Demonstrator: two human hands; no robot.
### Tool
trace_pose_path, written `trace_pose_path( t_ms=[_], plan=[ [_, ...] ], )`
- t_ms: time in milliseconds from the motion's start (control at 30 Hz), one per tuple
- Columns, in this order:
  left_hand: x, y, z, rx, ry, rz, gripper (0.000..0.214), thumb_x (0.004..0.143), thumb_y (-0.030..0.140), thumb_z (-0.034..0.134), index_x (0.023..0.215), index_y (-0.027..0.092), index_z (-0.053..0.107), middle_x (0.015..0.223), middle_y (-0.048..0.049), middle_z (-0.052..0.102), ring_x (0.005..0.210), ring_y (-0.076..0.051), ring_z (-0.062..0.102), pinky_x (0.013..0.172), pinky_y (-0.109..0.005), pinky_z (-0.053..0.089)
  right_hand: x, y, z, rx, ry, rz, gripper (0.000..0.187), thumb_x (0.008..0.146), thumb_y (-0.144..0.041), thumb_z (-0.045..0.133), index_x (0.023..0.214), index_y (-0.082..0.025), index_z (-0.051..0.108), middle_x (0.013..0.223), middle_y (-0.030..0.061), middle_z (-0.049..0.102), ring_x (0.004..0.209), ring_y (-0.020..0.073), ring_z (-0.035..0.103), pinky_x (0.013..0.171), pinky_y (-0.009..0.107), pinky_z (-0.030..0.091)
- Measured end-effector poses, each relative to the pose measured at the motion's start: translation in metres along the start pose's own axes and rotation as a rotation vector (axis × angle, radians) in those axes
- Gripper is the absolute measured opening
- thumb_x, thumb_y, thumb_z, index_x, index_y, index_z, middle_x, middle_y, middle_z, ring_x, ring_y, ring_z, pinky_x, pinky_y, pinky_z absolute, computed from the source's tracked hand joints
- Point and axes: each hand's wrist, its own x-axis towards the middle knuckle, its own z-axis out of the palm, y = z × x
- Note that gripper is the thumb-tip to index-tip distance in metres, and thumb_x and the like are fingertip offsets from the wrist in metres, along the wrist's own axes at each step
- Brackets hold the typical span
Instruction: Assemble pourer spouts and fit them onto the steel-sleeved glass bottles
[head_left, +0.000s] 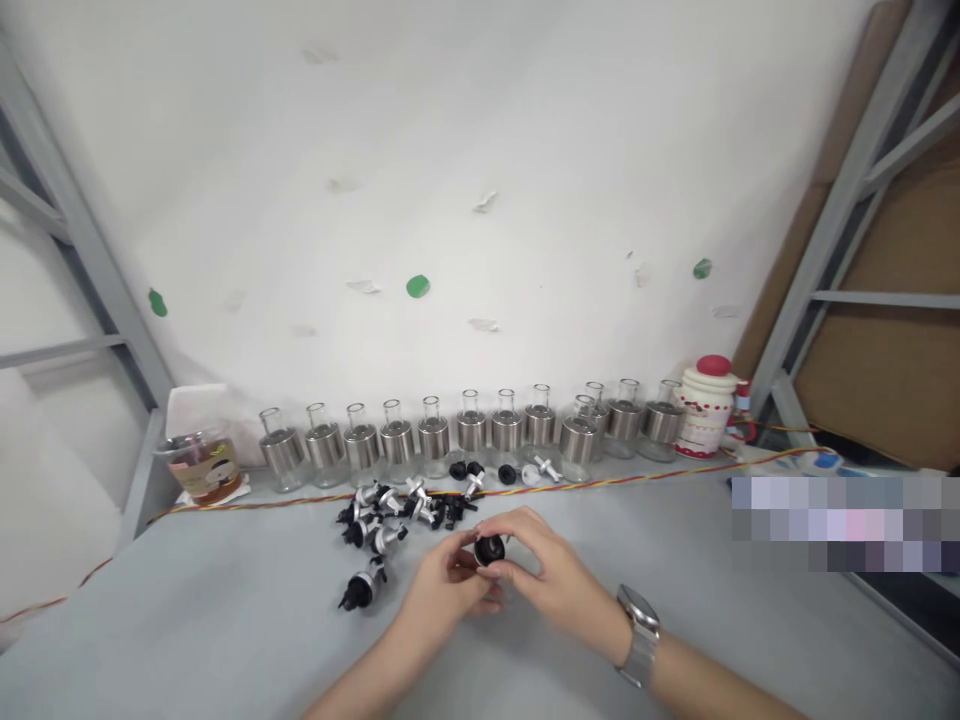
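Between both hands, low over the table, is a black round cap with its hollow side facing up toward me. My left hand has its fingers curled round the cap's left side and underneath. From the right, the thumb and fingers of my right hand pinch its rim. Left of my hands lies one silver-and-black bottle pourer, and behind it a loose pile of similar pourers. Small black caps and a silver spout piece lie just beyond my hands.
A row of glass bottles with metal bands stands along the wall. A plastic cup of brown drink sits at the left, and a white jar with a red lid at the right. A twisted red-yellow wire crosses the grey table.
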Motion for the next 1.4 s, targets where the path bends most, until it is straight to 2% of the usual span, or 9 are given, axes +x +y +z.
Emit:
trace_pose_path(
  t_ms=[167, 300, 433, 667, 800, 933, 1100, 1233, 1400],
  plan=[
    [0.004, -0.003, -0.004, -0.118, -0.029, -0.029, 0.051, 0.041, 0.021, 0.077, 0.087, 0.016, 0.057, 0.063, 0.0019, 0.056, 0.062, -0.019, 0.062, 0.063, -0.034, 0.048, 0.000, 0.003, -0.002, -0.064, 0.000, 0.005, 0.025, 0.076, -0.018, 0.054, 0.100, -0.026, 0.054, 0.098, 0.0034, 0.058, 0.096, 0.0192, 0.049, 0.084, 0.034, 0.040],
    [-0.001, 0.003, -0.001, -0.183, -0.003, -0.067, 0.046, 0.050, 0.026, 0.075, 0.092, 0.017, 0.058, 0.072, -0.0017, 0.060, 0.073, -0.020, 0.062, 0.070, -0.036, 0.047, 0.000, 0.004, -0.004, -0.106, 0.028, -0.001, 0.030, 0.076, -0.013, 0.052, 0.103, -0.026, 0.052, 0.100, 0.0039, 0.056, 0.097, 0.0197, 0.048, 0.086, 0.036, 0.038],
    [-0.002, 0.009, 0.000, -0.199, 0.023, -0.049, 0.036, 0.060, 0.039, 0.069, 0.085, 0.016, 0.059, 0.078, -0.0037, 0.061, 0.068, -0.017, 0.061, 0.071, -0.037, 0.048, 0.001, 0.004, -0.004, -0.127, -0.012, -0.044, 0.030, 0.075, -0.013, 0.054, 0.102, -0.026, 0.053, 0.098, 0.0027, 0.058, 0.097, 0.0192, 0.047, 0.085, 0.034, 0.038],
    [-0.002, 0.010, -0.002, -0.114, 0.050, -0.001, 0.034, 0.062, 0.040, 0.067, 0.084, 0.014, 0.062, 0.074, -0.0018, 0.059, 0.066, -0.014, 0.057, 0.070, -0.034, 0.048, 0.000, 0.004, -0.003, -0.090, -0.091, -0.057, 0.031, 0.078, -0.024, 0.053, 0.108, -0.027, 0.051, 0.108, 0.0047, 0.056, 0.102, 0.0206, 0.046, 0.090, 0.038, 0.036],
    [-0.001, 0.008, -0.002, -0.113, 0.063, 0.023, 0.034, 0.063, 0.041, 0.065, 0.084, 0.015, 0.061, 0.076, -0.0025, 0.061, 0.068, -0.016, 0.060, 0.069, -0.032, 0.048, -0.001, 0.009, 0.001, 0.013, -0.004, 0.047, 0.036, 0.078, -0.031, 0.053, 0.113, -0.024, 0.046, 0.115, 0.0070, 0.051, 0.106, 0.0212, 0.045, 0.091, 0.038, 0.036],
    [0.003, 0.004, -0.003, -0.147, 0.063, -0.002, 0.032, 0.061, 0.040, 0.067, 0.081, 0.016, 0.061, 0.074, -0.0010, 0.061, 0.063, -0.014, 0.060, 0.069, -0.033, 0.048, -0.001, 0.011, 0.007, 0.049, 0.134, 0.226, 0.030, 0.085, -0.036, 0.038, 0.111, -0.023, 0.045, 0.107, 0.0067, 0.052, 0.099, 0.0189, 0.049, 0.086, 0.036, 0.040],
    [-0.001, 0.005, 0.002, -0.134, 0.015, 0.055, 0.030, 0.064, 0.039, 0.065, 0.081, 0.015, 0.059, 0.075, -0.0013, 0.061, 0.064, -0.014, 0.059, 0.067, -0.031, 0.049, -0.003, 0.004, 0.013, 0.140, 0.061, 0.256, 0.029, 0.086, -0.038, 0.035, 0.105, -0.022, 0.050, 0.104, 0.0058, 0.054, 0.098, 0.0181, 0.049, 0.088, 0.033, 0.038],
    [-0.006, 0.007, 0.008, -0.130, 0.006, 0.094, 0.029, 0.066, 0.040, 0.062, 0.079, 0.015, 0.056, 0.068, 0.0005, 0.058, 0.060, -0.015, 0.058, 0.060, -0.030, 0.049, -0.003, 0.003, 0.019, 0.311, 0.030, 0.265, 0.026, 0.085, -0.039, 0.037, 0.099, -0.022, 0.051, 0.095, 0.0037, 0.058, 0.088, 0.0167, 0.054, 0.079, 0.029, 0.043],
    [-0.004, -0.002, 0.009, -0.065, -0.016, 0.137, 0.029, 0.072, 0.045, 0.053, 0.078, 0.017, 0.048, 0.052, 0.0039, 0.054, 0.049, -0.014, 0.055, 0.049, -0.028, 0.046, -0.002, 0.012, 0.028, 0.521, 0.034, 0.346, 0.027, 0.082, -0.043, 0.042, 0.095, -0.021, 0.050, 0.075, 0.0004, 0.057, 0.058, 0.0126, 0.054, 0.051, 0.024, 0.044]
  ],
)
